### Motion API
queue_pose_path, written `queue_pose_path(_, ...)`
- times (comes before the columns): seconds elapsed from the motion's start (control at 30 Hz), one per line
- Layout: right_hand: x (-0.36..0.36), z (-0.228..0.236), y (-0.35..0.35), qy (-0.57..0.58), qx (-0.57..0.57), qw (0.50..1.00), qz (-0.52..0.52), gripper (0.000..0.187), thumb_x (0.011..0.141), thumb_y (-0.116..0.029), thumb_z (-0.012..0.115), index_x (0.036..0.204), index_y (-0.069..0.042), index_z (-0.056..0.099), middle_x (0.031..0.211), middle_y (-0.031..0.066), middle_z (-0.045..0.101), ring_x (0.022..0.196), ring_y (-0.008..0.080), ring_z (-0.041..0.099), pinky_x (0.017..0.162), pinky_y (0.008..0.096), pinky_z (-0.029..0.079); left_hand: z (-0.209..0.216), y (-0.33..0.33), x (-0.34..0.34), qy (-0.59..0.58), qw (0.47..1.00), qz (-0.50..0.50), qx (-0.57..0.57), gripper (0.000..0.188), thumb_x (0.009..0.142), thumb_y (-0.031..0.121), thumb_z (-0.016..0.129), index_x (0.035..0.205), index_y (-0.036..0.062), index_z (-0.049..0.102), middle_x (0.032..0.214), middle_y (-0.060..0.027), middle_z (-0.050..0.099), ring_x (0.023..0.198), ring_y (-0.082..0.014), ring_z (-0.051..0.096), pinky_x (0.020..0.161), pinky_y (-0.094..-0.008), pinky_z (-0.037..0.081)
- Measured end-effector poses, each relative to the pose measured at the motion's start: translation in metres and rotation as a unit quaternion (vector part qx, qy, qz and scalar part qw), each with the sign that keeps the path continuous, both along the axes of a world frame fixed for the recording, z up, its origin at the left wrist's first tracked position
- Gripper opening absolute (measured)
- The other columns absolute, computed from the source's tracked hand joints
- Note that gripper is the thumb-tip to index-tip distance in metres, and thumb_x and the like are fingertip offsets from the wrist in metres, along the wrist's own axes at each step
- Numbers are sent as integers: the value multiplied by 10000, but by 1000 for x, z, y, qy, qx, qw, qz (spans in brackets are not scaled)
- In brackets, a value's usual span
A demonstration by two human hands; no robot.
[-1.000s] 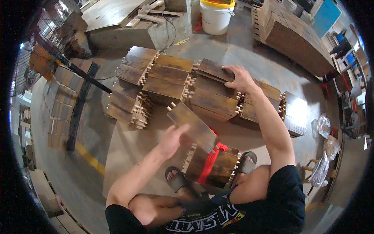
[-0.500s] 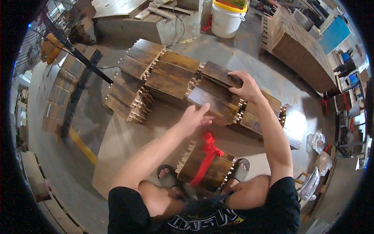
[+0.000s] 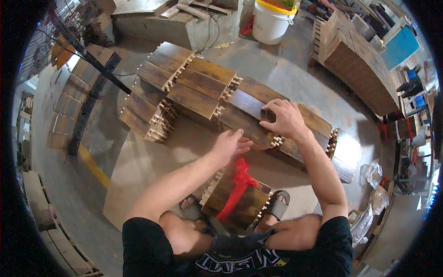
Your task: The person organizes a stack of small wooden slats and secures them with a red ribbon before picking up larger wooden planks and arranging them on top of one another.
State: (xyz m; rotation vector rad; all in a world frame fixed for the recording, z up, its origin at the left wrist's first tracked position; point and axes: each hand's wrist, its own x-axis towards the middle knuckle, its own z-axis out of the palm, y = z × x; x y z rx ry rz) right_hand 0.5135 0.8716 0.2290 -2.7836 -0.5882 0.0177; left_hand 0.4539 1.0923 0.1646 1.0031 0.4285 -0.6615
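The person crouches on a flat board sheet [image 3: 138, 171] laid on the concrete floor [image 3: 286, 60], both arms reaching toward twelve o'clock. The right hand [image 3: 284, 120] lies on top of a dark wooden panel [image 3: 247, 121] with pale dowel pegs along its ends; its fingers [image 3: 270, 107] are curled over the panel's far edge, grasping it. The left hand [image 3: 228, 145] sits just at seven o'clock of the right one, fingers spread and released, pressed flat against the near edge of the same panel. That panel rests on a row of like panels [image 3: 203, 87] stacked side by side, running from ten o'clock to three o'clock across the middle of the view.

Directly below the hands, at six o'clock, a bundle of panels [image 3: 240, 203] tied with a red strap [image 3: 237, 182] stands between the person's sandalled feet [image 3: 277, 210]. A lower stack of pegged panels [image 3: 143, 115] lies at nine o'clock of the hands. A white bucket with a yellow rim [image 3: 272, 21] stands at twelve o'clock, well apart, and a tall pile of boards [image 3: 355, 64] sits at two o'clock. Clear plastic bags [image 3: 376, 184] lie at four o'clock.
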Motion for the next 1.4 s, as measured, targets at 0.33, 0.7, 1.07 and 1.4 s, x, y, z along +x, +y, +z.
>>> queue_pose_path(0.33, 1, -6, 10, -69, 36, 997, -1, 226, 791, -301, 721, 934, -126, 718, 1032, 64, 670, 1003, 298, 622, 878, 432, 488, -3, -1, 10, -60, 987, -122, 90, 412, 1039, 334, 457, 1255, -16, 476, 1099, -192, 676, 972, -303, 684, 827, -447, 564)
queue_pose_path(0.7, 22, -38, 18, -94, -31, 991, -86, 563, 883, -381, 665, 1375, -144, 527, 1449, 131, 456, 1368, 336, 380, 1132, 461, 290, -19, 13, 6, -184, 942, -144, 239, 458, 993, 439, 512, 1100, 7, 620, 1003, -98, 695, 871, -202, 653, 764, -362, 512)
queue_pose_path(1.07, -26, 35, 28, -100, 161, 980, -65, 365, 862, -165, 697, 1205, -58, 634, 1227, 143, 612, 1191, 302, 558, 1019, 371, 432, -4, 108, -8, -330, 817, -231, 414, 370, 924, 370, 548, 909, 26, 685, 915, -180, 690, 839, -278, 664, 764, -438, 516)
queue_pose_path(1.4, -121, 13, 52, 163, 152, 967, 120, 209, 807, -47, 738, 1013, -40, 708, 976, 133, 703, 924, 302, 679, 796, 370, 529, -67, 152, -127, -134, 961, -174, 166, 309, 1003, 277, 565, 1234, 72, 591, 1166, -21, 633, 1083, -136, 575, 925, -287, 457)
